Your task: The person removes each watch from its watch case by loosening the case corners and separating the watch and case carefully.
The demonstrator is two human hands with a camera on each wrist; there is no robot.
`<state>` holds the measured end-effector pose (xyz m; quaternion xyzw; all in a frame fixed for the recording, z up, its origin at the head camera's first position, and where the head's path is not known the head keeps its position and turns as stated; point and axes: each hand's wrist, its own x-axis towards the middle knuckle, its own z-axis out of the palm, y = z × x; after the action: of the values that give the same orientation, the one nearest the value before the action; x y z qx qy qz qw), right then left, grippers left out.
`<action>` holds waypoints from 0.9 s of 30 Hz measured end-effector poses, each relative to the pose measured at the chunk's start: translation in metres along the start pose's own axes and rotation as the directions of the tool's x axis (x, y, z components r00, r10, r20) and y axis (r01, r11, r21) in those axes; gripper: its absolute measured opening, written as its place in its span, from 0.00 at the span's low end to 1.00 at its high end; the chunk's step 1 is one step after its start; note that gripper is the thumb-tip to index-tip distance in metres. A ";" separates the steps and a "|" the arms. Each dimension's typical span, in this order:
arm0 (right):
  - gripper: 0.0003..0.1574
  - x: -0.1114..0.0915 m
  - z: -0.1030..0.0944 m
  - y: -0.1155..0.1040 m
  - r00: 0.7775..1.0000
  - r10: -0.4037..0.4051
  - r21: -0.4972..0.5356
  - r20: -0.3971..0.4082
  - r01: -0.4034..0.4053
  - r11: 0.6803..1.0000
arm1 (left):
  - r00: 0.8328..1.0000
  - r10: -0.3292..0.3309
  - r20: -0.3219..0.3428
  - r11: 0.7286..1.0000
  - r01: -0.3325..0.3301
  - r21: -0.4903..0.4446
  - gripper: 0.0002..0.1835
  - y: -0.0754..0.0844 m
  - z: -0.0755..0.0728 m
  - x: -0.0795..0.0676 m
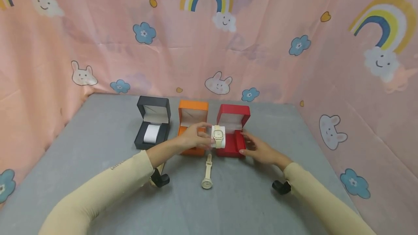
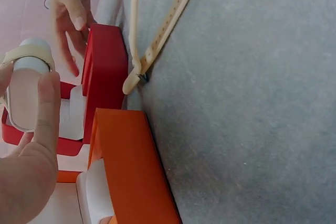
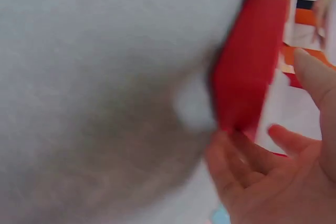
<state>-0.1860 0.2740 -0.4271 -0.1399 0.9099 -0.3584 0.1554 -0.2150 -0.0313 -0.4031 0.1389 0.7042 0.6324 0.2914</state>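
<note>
In the head view my left hand (image 1: 195, 136) holds a white watch cushion (image 1: 222, 139) with a cream-strapped watch (image 1: 218, 134) wrapped round it, raised by the red watch box (image 1: 233, 110). The left wrist view shows the cushion (image 2: 32, 64) between my thumb and fingers. That red box stands with its lid up. At its right side is my right hand (image 1: 262, 150), fingers loosely spread and touching the box. In the right wrist view the fingertips meet the lower corner of the red box (image 3: 249, 61), while the thumb stays off it.
Left of the red box stand an orange watch box (image 1: 193, 105) and a black watch box (image 1: 153, 101), both with lids up. A white cushion (image 1: 151, 134) sits in the black one. Another cream watch (image 1: 208, 171) lies in front, and something pale is partly hidden beneath my left forearm.
</note>
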 end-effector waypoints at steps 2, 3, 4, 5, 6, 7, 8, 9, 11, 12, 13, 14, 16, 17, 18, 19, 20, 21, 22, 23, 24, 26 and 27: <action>0.49 -0.005 -0.004 -0.005 1.000 -0.014 -0.023 -0.013 0.013 1.000 | 1.000 -0.002 0.011 1.000 0.002 -0.003 0.36 0.000 0.000 -0.001; 0.47 -0.007 -0.005 -0.007 1.000 -0.020 -0.032 -0.024 0.019 0.999 | 1.000 -0.002 0.017 1.000 0.002 -0.004 0.36 0.000 0.000 -0.002; 0.45 -0.010 -0.006 -0.010 0.999 -0.030 -0.035 -0.038 0.028 0.999 | 1.000 -0.005 0.022 1.000 0.005 -0.007 0.37 0.000 0.000 -0.002; 0.43 -0.012 -0.007 -0.012 0.998 -0.041 -0.036 -0.054 0.039 0.999 | 1.000 -0.005 0.026 1.000 0.005 -0.009 0.37 0.000 0.000 -0.003; 0.42 -0.015 -0.008 -0.015 0.996 -0.053 -0.035 -0.070 0.050 0.998 | 1.000 -0.007 0.025 1.000 0.007 -0.010 0.37 0.000 0.000 -0.003; 0.41 -0.016 -0.009 -0.018 0.994 -0.068 -0.028 -0.086 0.066 0.997 | 1.000 -0.004 0.026 1.000 0.004 -0.007 0.37 0.000 0.001 -0.004; 0.41 -0.018 -0.009 -0.021 0.992 -0.075 -0.021 -0.101 0.073 0.997 | 1.000 -0.003 0.027 1.000 0.003 -0.007 0.37 0.000 0.001 -0.004; 0.41 -0.019 -0.009 -0.025 0.990 -0.084 -0.011 -0.115 0.083 0.996 | 1.000 -0.003 0.025 1.000 0.003 -0.006 0.37 0.000 0.001 -0.005; 0.42 -0.020 -0.008 -0.031 0.986 -0.103 0.003 -0.134 0.104 0.995 | 1.000 -0.002 0.021 1.000 0.002 -0.011 0.36 0.000 0.000 -0.007; 0.42 -0.020 -0.007 -0.034 0.984 -0.115 0.006 -0.139 0.117 0.993 | 1.000 -0.002 0.018 1.000 0.002 -0.014 0.36 0.000 0.000 -0.008; 0.43 -0.020 -0.006 -0.037 0.982 -0.122 0.009 -0.144 0.124 0.992 | 1.000 0.001 0.017 1.000 0.000 -0.019 0.36 0.000 -0.001 -0.009; 0.43 -0.020 -0.004 -0.039 0.981 -0.127 0.009 -0.147 0.130 0.992 | 1.000 0.001 0.014 1.000 -0.001 -0.028 0.37 -0.001 -0.001 -0.010; 0.44 -0.020 -0.001 -0.043 0.979 -0.141 0.012 -0.150 0.145 0.989 | 1.000 0.004 0.007 1.000 -0.004 -0.026 0.37 -0.002 -0.003 -0.013; 0.44 -0.019 0.000 -0.044 0.978 -0.148 0.009 -0.149 0.151 0.989 | 1.000 0.006 0.003 1.000 -0.006 -0.022 0.37 -0.003 -0.004 -0.014; 0.44 -0.018 0.001 -0.046 0.977 -0.152 0.010 -0.147 0.155 0.988 | 1.000 0.008 -0.003 1.000 -0.008 -0.013 0.38 -0.003 -0.005 -0.016; 0.45 -0.017 0.002 -0.047 0.977 -0.155 0.011 -0.144 0.158 0.987 | 1.000 0.008 -0.008 1.000 -0.008 -0.002 0.38 -0.004 -0.006 -0.017; 0.44 -0.016 0.003 -0.048 0.977 -0.160 0.012 -0.142 0.163 0.987 | 1.000 0.008 -0.014 1.000 -0.008 0.013 0.38 -0.004 -0.007 -0.018; 0.44 -0.015 0.004 -0.050 0.977 -0.163 0.014 -0.141 0.166 0.986 | 1.000 0.011 -0.018 0.999 -0.010 0.030 0.38 -0.003 -0.007 -0.019; 0.44 -0.014 0.004 -0.052 0.977 -0.164 0.016 -0.138 0.167 0.986 | 1.000 0.015 -0.020 0.999 -0.014 0.039 0.38 -0.003 -0.008 -0.020; 0.44 -0.013 0.004 -0.054 0.977 -0.165 0.018 -0.136 0.169 0.985 | 1.000 0.020 -0.023 0.999 -0.018 0.048 0.38 -0.002 -0.009 -0.021; 0.45 -0.012 0.004 -0.056 0.977 -0.168 0.022 -0.133 0.173 0.985 | 0.999 0.026 -0.025 0.998 -0.024 0.057 0.38 -0.001 -0.009 -0.022; 0.46 -0.010 0.005 -0.060 0.977 -0.171 0.025 -0.126 0.176 0.984 | 0.999 0.035 -0.025 0.998 -0.033 0.060 0.38 0.002 -0.011 -0.022; 0.47 -0.008 0.005 -0.061 0.978 -0.173 0.026 -0.119 0.177 0.984 | 0.999 0.038 -0.025 0.998 -0.036 0.057 0.38 0.003 -0.011 -0.022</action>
<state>-0.1676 0.2308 -0.3862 -0.1953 0.8948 -0.3949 0.0726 -0.2044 -0.0524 -0.3946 0.1520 0.7229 0.6191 0.2666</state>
